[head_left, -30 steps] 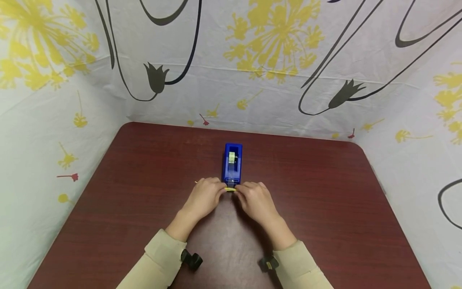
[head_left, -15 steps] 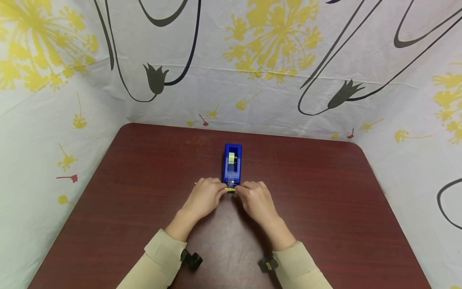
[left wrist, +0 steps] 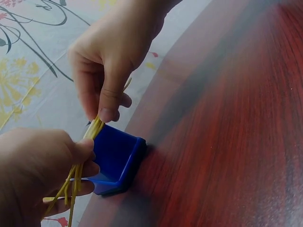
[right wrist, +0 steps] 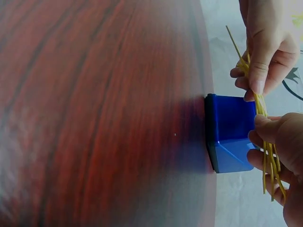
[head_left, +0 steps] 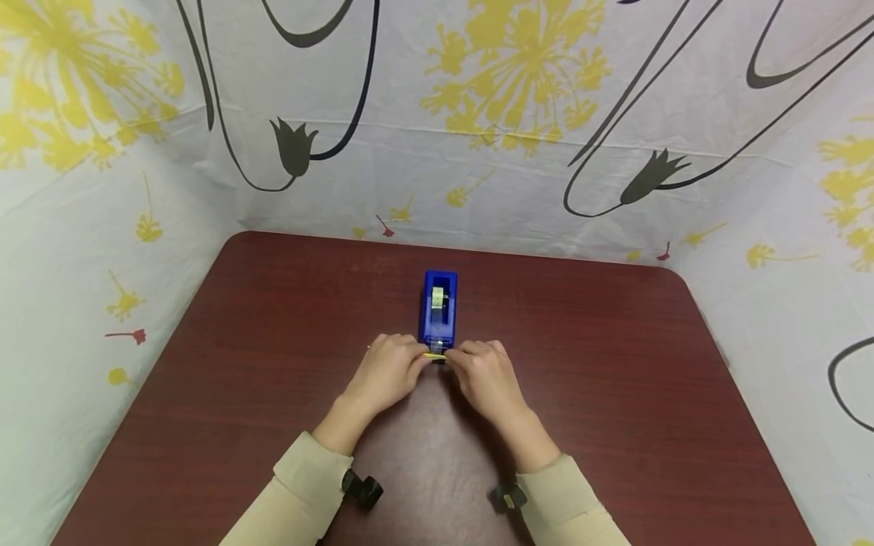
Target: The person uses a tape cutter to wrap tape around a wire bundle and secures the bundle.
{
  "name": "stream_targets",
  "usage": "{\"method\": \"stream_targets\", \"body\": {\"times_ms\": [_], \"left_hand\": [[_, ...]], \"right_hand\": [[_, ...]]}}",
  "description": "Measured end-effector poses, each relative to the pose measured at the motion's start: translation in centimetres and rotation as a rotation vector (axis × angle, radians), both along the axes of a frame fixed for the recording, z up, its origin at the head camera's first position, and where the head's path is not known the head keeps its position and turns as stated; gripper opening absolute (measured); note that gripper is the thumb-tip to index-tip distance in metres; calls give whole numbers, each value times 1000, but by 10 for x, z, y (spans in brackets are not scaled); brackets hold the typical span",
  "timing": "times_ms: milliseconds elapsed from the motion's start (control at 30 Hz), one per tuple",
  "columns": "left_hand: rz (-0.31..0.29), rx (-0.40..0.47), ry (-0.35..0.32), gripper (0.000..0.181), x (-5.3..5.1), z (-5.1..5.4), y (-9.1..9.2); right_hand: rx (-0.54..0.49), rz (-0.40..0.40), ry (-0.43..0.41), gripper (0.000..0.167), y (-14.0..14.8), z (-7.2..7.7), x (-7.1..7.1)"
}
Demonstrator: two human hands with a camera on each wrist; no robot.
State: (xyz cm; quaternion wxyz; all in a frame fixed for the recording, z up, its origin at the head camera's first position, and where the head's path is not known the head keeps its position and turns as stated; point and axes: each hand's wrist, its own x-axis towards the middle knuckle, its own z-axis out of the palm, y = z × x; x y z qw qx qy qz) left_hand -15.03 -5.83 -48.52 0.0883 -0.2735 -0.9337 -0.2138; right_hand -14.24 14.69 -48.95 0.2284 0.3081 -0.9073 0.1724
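Both hands hold a bundle of thin yellow strands (head_left: 435, 356) in front of a blue tape dispenser (head_left: 438, 307). The left hand (head_left: 388, 369) pinches one side of it, and a thin end pokes out past its knuckles. Facing it, the right hand (head_left: 486, 379) pinches the other side with thumb and fingers. In the left wrist view several loose strands (left wrist: 75, 187) trail below the near hand. The right wrist view shows more strand ends (right wrist: 271, 172) under the right fingers. A pale patch lies on the bundle between the thumbs; whether it is tape is unclear.
The dispenser, with a tape roll (head_left: 438, 298) inside, stands on a dark red wooden table (head_left: 580, 364). A white patterned curtain (head_left: 410, 98) surrounds the table's back and sides. Dark wrist devices (head_left: 363, 491) sit at both sleeve cuffs.
Both hands stay almost in place over the last second. The yellow stretch between the fingertips shifts slightly and looks thinner. The dispenser keeps its place.
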Motion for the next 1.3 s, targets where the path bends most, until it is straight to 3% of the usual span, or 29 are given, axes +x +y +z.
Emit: {"method": "stream_targets", "body": {"times_ms": [133, 467, 700, 933, 1300], "left_hand": [[0, 0, -2, 7, 0, 0, 1], [-2, -21, 25, 9, -1, -2, 1], [8, 5, 10, 8, -1, -3, 1], [8, 20, 27, 7, 0, -4, 0], [3, 36, 25, 6, 1, -4, 0]], "right_hand": [[-2, 1, 10, 10, 0, 0, 0], [28, -43, -61, 12, -3, 0, 1], [32, -55, -52, 6, -6, -1, 1], [2, -63, -34, 12, -6, -3, 1], [22, -42, -23, 2, -6, -4, 1]]}}
